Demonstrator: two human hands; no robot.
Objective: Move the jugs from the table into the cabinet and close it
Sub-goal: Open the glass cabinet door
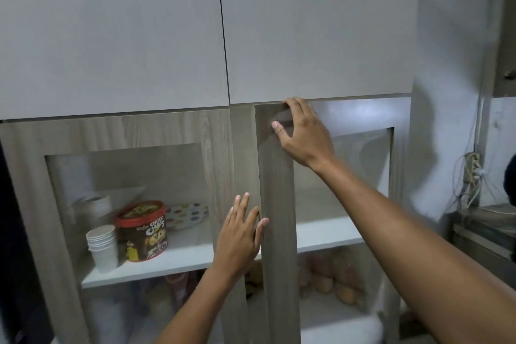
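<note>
A cabinet with wood-framed glass doors fills the view. Its right door [276, 204] stands slightly ajar, its left edge swung out towards me. My right hand [301, 134] grips that door's top left corner, fingers over the top edge and thumb on the front. My left hand [240, 237] lies flat and spread on the left door's [220, 165] frame, thumb touching the right door's edge. No jug is clearly visible; several blurred yellowish and pink shapes [335, 276] sit behind the glass on the lower shelf.
On the white shelf [178, 257] behind the left glass stand a stack of paper cups [103, 248], a Choco Chips tub [143, 232] and a dotted plate [187, 215]. Plain grey upper doors [111, 36] are shut. Cables and a socket [472, 173] hang at right.
</note>
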